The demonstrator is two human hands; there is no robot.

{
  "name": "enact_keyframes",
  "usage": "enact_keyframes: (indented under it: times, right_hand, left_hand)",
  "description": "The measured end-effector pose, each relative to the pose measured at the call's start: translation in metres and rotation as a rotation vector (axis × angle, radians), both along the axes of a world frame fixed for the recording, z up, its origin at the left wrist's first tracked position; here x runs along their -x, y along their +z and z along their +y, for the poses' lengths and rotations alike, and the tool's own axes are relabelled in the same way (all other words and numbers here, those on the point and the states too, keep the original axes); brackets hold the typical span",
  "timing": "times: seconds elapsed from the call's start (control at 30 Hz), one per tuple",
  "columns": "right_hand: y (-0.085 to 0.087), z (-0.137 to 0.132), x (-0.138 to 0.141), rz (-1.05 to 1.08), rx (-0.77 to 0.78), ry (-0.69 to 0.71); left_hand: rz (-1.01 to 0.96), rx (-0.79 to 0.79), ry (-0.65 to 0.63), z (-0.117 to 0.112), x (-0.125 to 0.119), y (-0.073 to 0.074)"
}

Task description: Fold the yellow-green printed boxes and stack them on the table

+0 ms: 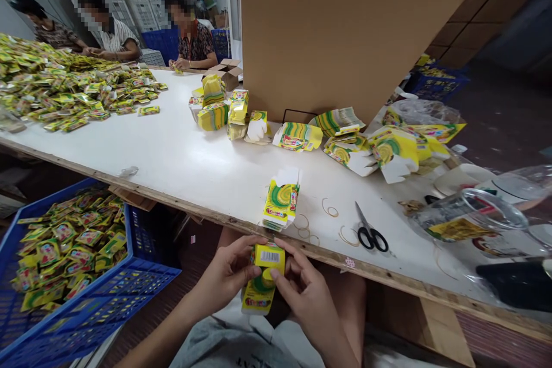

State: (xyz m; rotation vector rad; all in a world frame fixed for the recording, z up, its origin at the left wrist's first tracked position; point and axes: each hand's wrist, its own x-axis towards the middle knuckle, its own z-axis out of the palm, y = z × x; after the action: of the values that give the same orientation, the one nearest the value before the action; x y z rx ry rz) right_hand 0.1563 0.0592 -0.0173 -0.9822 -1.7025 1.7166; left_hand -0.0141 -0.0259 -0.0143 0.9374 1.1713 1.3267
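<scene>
Over my lap, just off the table edge, a yellow and green cardboard box [259, 293] with a barcode panel is held between both hands. My left hand [233, 267] grips its left side, thumb on the printed face. From the right, my right hand [302, 282] closes on it, thumb pressed near the middle and fingers at the top edge. Whether the box is folded flat or opened up is hard to make out. Straight ahead on the table edge lies a small stack of flat boxes [281, 201] with white flaps upward.
Scissors [368, 230] and loose rubber bands [330, 207] lie to the right, near a clear plastic jar [470, 213]. Bundled boxes [297, 136] line the cardboard partition [345, 29]. A blue crate [129, 230] of packets stands left, and a packet heap [64, 86] lies near several co-workers.
</scene>
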Motion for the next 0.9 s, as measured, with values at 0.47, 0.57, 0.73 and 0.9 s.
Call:
enact_keyframes:
  times: [0.47, 0.57, 0.73, 0.9]
  right_hand:
    - [0.001, -0.011, 0.014, -0.240, -0.249, -0.065]
    - [0.001, -0.009, 0.013, -0.223, -0.259, -0.107]
    - [0.003, -0.004, 0.004, -0.065, -0.284, -0.125]
    - [0.006, 0.000, -0.039, -0.025, -0.309, -0.353]
  left_hand:
    - [-0.132, 0.024, -0.020, 0.000, -0.001, 0.008]
    - [-0.141, 0.038, 0.000, 0.001, 0.000, 0.009]
    - [-0.239, 0.039, 0.028, 0.007, -0.008, 0.010]
    - [0.025, -0.087, -0.108, 0.016, -0.037, 0.031]
